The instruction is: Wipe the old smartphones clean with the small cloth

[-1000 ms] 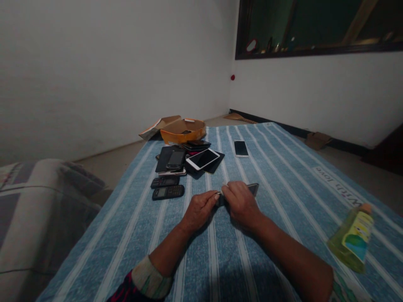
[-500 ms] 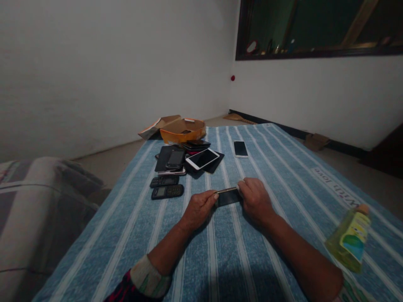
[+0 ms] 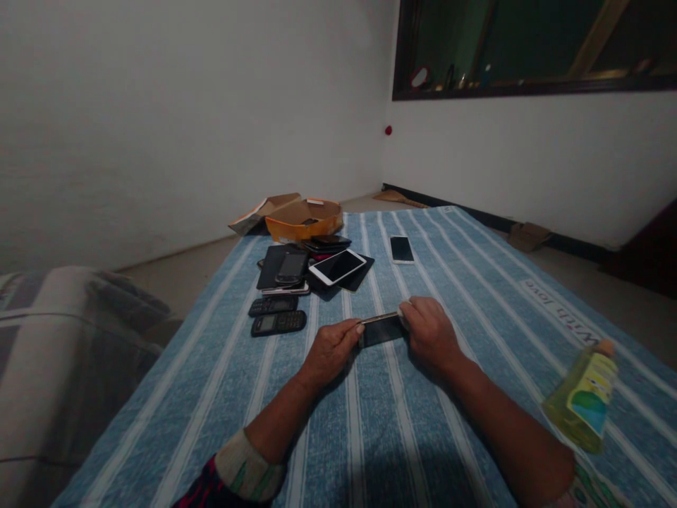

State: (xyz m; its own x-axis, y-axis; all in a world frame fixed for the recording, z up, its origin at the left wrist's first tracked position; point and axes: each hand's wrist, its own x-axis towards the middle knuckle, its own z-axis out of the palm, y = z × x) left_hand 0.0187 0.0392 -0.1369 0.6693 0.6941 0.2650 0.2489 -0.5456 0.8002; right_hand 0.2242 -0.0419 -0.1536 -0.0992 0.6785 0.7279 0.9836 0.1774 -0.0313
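Observation:
A dark smartphone [image 3: 381,329] stands on its long edge on the blue striped cloth [image 3: 476,282], held between both hands. My left hand [image 3: 331,349] pinches its left end with closed fingers. My right hand [image 3: 431,331] grips its right end, fingers curled over the top edge. Beyond the hands lies a pile of phones: a white smartphone [image 3: 337,267], a dark phone on a black case [image 3: 290,267], and two small black keypad phones [image 3: 277,314]. A lone smartphone [image 3: 401,249] lies face up farther back.
A yellow-green bottle [image 3: 582,398] lies tilted at the right edge of the cloth. An orange bowl and open cardboard box [image 3: 296,217] sit at the far end. Striped bedding [image 3: 63,353] is bunched at the left. White walls and a dark-framed window stand behind.
My right hand slid from the phone's middle to its right end, uncovering the screen side. The phone now stands on edge between both hands. The view shifted slightly.

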